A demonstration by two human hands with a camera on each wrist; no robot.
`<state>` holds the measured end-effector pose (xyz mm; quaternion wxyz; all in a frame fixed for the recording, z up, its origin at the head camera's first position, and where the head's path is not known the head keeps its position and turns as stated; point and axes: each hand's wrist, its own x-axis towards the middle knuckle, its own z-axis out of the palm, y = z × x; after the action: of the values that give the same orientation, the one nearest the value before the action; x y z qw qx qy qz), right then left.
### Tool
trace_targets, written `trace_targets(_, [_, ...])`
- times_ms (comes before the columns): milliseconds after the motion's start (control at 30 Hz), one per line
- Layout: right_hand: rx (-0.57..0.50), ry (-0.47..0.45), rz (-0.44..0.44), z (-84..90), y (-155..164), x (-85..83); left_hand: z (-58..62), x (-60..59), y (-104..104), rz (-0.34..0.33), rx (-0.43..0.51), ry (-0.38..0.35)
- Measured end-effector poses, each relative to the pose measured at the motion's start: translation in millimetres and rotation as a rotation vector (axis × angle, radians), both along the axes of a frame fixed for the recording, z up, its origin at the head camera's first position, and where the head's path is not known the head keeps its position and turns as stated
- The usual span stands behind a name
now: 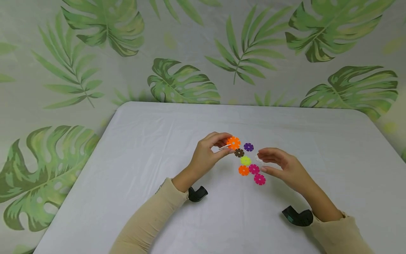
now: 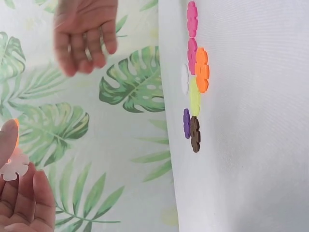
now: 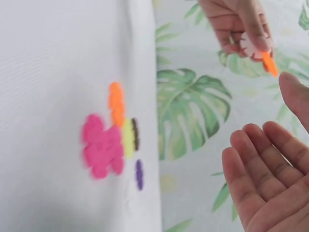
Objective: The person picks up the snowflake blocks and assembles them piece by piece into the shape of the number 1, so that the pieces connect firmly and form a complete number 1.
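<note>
Fingers and thumb of the left hand (image 1: 207, 150) are pinching a white disc (image 2: 17, 166) and an orange disc (image 1: 233, 143) above the tabletop (image 1: 142, 141), the two meeting at an angle; they seem to be slotting together, but the thumb is hiding the joint. Over on the right, the right hand (image 1: 285, 167) is hovering with fingers loosely bent, grasping nothing. So one pair is looking nearly joined, perhaps fully, while seven pieces are lying unheld, none visibly slotted: a purple disc (image 1: 248, 147) farthest, a brown disc (image 1: 239, 152) to its near left, then a yellow-green disc (image 1: 245, 161), a second orange disc (image 1: 244, 170), a pink disc (image 1: 254, 169), another pink disc (image 1: 259, 179) nearest, and a second white disc (image 2: 185, 79). That white one is resting below the right fingers, well apart from them. The held pair is sitting right at the left fingertips, just left of the purple piece.
</note>
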<state>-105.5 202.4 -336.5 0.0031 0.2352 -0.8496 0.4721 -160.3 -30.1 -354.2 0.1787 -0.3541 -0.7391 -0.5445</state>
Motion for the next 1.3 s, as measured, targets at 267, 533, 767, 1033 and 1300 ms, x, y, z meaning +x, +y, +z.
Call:
trace_targets(267, [0.052,-0.085,-0.026,-37.6,24.6,3.4,-3.4,-1.8,-0.2,0.001,0.003,-0.001])
trace_targets(533, [0.118,-0.085,-0.035,-68.1,36.2,-0.7,-3.2,-1.6,-0.4,0.005,-0.003,-0.006])
trace_targets(767, [0.198,-0.011,-0.038,-81.2,34.8,-2.6,-4.2,-1.7,-0.2,0.001,-0.003,-0.007])
trace_targets(1033, [0.28,0.006,-0.092,-83.2,29.4,-2.0,-4.6,-1.6,-0.7,0.0,-0.007,-0.005])
trace_targets(1300, [0.226,-0.062,-0.094,-81.2,28.7,-0.9,-6.4,-2.7,-0.1,0.0,-0.009,-0.007])
